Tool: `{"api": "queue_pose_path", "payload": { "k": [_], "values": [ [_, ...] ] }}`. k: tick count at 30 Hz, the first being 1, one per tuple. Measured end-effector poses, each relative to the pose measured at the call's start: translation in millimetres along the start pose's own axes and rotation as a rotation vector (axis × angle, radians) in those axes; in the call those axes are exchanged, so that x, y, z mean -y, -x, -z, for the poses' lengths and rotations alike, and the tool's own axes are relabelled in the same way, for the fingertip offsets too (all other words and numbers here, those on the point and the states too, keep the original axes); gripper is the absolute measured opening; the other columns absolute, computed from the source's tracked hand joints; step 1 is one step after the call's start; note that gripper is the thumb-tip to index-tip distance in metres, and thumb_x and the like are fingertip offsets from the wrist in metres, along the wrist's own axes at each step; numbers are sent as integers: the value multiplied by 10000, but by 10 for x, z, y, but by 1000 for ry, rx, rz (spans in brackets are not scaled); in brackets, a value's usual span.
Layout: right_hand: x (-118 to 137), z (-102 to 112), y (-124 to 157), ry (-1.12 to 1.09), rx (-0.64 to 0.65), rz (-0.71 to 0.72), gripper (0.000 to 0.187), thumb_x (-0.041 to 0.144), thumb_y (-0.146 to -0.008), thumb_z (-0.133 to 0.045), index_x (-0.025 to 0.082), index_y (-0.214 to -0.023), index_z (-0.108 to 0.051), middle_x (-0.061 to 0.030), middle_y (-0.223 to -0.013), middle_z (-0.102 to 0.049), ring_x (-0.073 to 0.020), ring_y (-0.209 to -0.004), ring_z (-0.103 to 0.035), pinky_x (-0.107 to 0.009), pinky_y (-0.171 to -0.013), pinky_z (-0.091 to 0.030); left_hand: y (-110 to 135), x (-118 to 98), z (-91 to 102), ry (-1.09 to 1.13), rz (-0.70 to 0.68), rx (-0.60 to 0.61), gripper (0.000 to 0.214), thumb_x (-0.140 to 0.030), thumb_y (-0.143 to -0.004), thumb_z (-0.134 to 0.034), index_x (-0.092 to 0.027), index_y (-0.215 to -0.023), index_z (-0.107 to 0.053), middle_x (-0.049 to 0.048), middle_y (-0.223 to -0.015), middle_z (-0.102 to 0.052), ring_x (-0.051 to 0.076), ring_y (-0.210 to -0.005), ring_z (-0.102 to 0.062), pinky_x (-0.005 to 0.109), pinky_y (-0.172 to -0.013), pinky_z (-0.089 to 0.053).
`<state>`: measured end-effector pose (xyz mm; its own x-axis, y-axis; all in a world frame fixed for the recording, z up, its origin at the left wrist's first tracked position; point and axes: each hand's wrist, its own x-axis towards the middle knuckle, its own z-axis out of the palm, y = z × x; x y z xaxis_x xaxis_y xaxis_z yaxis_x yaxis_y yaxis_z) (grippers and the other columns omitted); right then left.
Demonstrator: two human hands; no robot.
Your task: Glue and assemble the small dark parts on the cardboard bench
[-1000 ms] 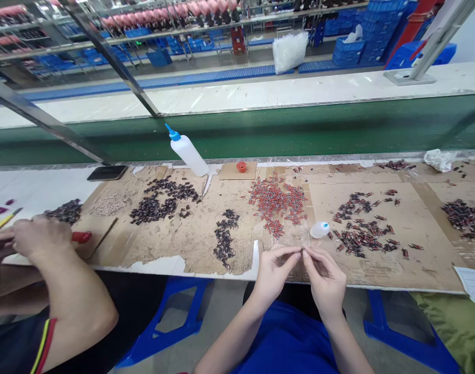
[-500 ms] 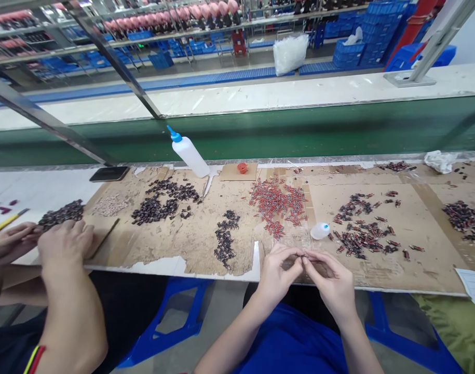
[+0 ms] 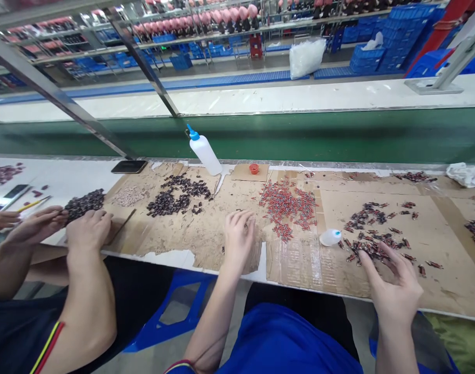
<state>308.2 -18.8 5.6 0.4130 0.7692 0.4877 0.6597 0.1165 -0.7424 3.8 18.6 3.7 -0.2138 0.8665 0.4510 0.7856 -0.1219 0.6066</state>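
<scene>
My left hand (image 3: 239, 241) is over the cardboard where a small pile of dark parts lies, and it hides nearly all of that pile. Its fingers are curled together around something small that I cannot make out. To the right, my right hand (image 3: 396, 285) hovers at the near edge of a scattered pile of black-and-red parts (image 3: 371, 244), thumb and fingers apart, nothing visible between them. Between the hands lie a heap of small red-and-grey pieces (image 3: 287, 205) and a little white bottle (image 3: 330, 237) with a blue tip, on its side.
A tall white squeeze bottle (image 3: 206, 156) stands at the back, left of a small red cup (image 3: 254, 169). More dark parts (image 3: 169, 200) lie left. A co-worker's hands (image 3: 87, 231) work beside another dark heap (image 3: 85, 204). A phone (image 3: 129, 167) lies behind.
My hands were together, fingertips meeting in front of the red heap. They have parted: the left moved left over the dark pile, the right moved right and opened. The view shifted slightly.
</scene>
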Motion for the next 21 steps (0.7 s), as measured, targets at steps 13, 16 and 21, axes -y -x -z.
{"api": "queue_pose_path", "payload": {
  "k": [13,16,21],
  "values": [
    [-42,-486,-85,67,308,195,351,575,-755,-622,232,-806,-563,-116,-1004,-686,-330,-1176,-489,-522,-977,-391,-132,251,-89,-413,55,255,128,-171,-894,-521,-175,-865,-645,101,-1035,-634,269,-1001,-517,421,-892,-419],
    [31,-442,-47,-100,363,0,365,540,-720,-674,239,-827,-496,-113,-1062,-691,-312,-1129,-571,-504,-943,-438,-97,243,-132,-429,31,217,159,-133,-906,-466,-149,-878,-621,136,-1066,-599,281,-1014,-500,429,-882,-402],
    [80,-390,40,-461,324,-278,390,471,-636,-777,216,-797,-529,-47,-805,-711,-220,-735,-671,-379,-697,-527,112,-4,-192,-236,-65,266,164,-130,-932,-436,-171,-919,-595,106,-999,-620,253,-972,-526,384,-815,-393]
  ]
}}
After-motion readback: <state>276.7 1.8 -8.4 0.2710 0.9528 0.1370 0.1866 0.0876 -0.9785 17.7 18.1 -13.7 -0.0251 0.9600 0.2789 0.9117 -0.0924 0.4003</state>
